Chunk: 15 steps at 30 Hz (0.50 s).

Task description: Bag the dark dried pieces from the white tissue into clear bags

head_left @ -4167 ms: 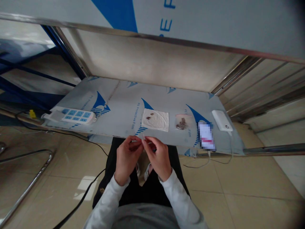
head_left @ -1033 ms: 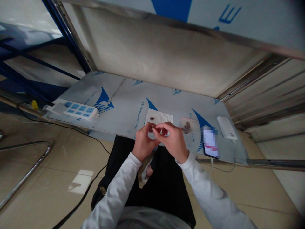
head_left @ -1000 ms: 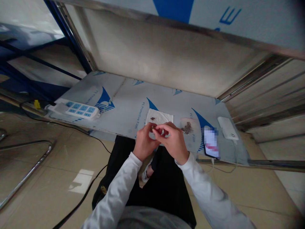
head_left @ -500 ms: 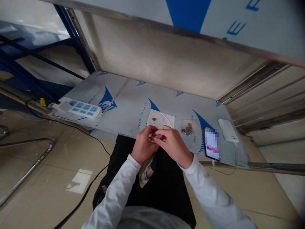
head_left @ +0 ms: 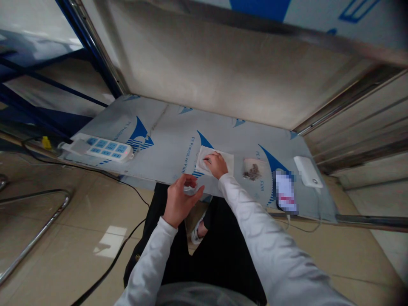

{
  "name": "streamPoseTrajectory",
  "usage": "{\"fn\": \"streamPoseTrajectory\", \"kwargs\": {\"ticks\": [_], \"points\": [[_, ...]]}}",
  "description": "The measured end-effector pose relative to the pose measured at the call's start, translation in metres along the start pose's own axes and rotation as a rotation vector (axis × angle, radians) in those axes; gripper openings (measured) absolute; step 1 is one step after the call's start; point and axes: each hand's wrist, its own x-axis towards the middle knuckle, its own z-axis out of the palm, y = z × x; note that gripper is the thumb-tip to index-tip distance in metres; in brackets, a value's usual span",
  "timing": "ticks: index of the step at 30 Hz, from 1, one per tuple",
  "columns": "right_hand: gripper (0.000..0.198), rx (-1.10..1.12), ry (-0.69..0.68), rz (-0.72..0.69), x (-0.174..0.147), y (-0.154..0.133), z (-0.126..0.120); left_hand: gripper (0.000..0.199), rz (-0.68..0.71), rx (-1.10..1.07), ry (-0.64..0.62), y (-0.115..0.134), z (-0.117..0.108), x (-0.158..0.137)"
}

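Observation:
My right hand [head_left: 217, 164] reaches onto a white tissue [head_left: 227, 159] on the bench, its fingers pinched together. Beneath those fingertips lies a small dark bit [head_left: 208, 160], partly hidden, and I cannot make out what it is. My left hand [head_left: 181, 200] hovers by the bench's front edge, fingers and thumb curled around a small clear plastic piece [head_left: 192, 190]. Its exact shape is hard to see. Right of the tissue sits a small clear bag [head_left: 254, 169] with dark brown pieces inside.
The bench [head_left: 172, 140] is covered in printed protective film. A white power strip [head_left: 110, 149] lies on its left. A phone [head_left: 285, 191] and a white power bank [head_left: 307, 171] with cables rest at right. Overhead hangs a shelf edge [head_left: 204, 17].
My hands were together in front of the tissue and have parted. The right hand has moved forward onto the tissue; the left has shifted slightly left and down.

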Motion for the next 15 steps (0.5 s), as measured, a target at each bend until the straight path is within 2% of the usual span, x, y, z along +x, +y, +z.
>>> {"fn": "streamPoseTrajectory", "kwargs": {"ticks": [8,12,15], "points": [[0.026,-0.213,-0.084,-0.011,0.0,-0.009,0.008,0.022,0.005,-0.022,-0.017,0.003,0.003,0.002],[0.028,-0.232,-0.068,0.025,0.005,-0.011,0.008,0.023,0.016,-0.013,-0.017,0.004,0.006,0.001],[0.025,-0.197,-0.04,0.054,0.008,-0.015,-0.003,0.022,0.008,-0.014,-0.031,0.006,0.006,0.0]]}}
